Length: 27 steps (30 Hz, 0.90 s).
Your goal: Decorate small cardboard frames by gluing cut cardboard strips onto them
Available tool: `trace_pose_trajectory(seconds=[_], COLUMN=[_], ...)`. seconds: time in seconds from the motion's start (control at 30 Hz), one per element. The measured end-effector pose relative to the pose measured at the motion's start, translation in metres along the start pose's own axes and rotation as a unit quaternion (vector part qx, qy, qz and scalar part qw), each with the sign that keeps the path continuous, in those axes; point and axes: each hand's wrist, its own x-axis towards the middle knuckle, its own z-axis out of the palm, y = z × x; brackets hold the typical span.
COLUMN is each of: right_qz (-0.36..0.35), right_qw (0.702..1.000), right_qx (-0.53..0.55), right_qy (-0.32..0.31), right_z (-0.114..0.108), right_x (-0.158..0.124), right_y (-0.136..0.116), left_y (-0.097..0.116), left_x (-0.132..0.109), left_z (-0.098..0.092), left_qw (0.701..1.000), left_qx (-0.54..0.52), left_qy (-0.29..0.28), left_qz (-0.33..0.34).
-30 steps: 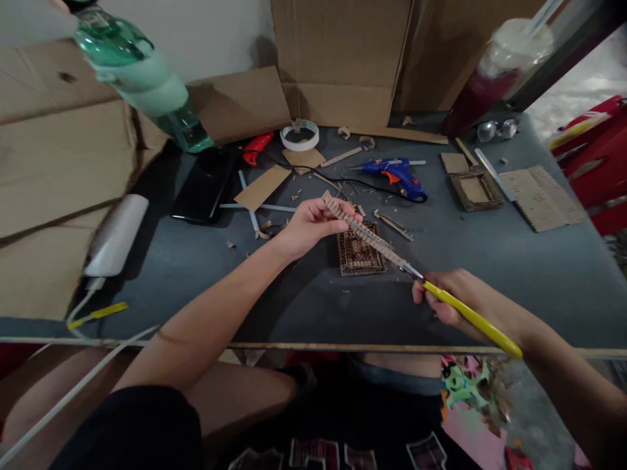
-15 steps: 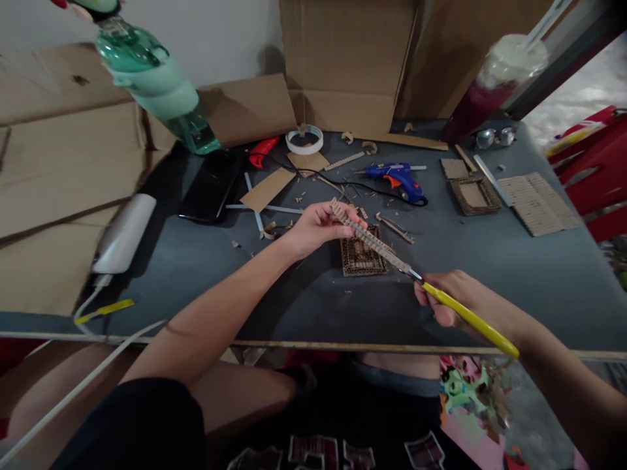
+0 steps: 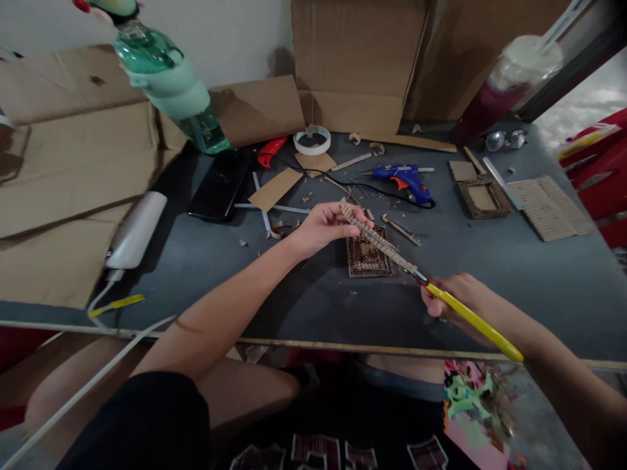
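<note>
Ribbed brown cardboard strip, held above the grey table, long axis running from 10 to 4 o'clock. The 10 o'clock end is pinched in the grip of the left hand. The 4 o'clock end is met by the tip of a yellow-handled cutting tool, around which the grip of the right hand is clenched.

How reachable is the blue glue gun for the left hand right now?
Likely yes in distance: the glue gun lies on the open table just beyond the left hand, only scraps between. But that hand is pinching the cardboard strip, so it is not free.
</note>
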Motion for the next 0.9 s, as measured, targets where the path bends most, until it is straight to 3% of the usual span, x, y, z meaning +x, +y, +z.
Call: trace_pose_trajectory(seconds=[0.47,0.73,0.9], right_qz=[0.044,0.005,0.043], right_qw=[0.999,1.000,0.999], right_qx=[-0.005,-0.009,-0.023], right_qy=[0.010,0.008,0.004], right_z=[-0.001,-0.004,-0.006], right_x=[0.002,0.002,0.008], right_y=[-0.003,-0.010,-0.014], left_y=[0.002,0.003,0.006], left_x=[-0.001,-0.003,-0.004], left_z=[-0.003,0.006,0.004], left_qw=[0.998,0.997,0.997], left_qx=[-0.041,-0.062,-0.057], left_qy=[-0.035,-0.039,-0.040], left_qz=[0.031,0.023,0.022])
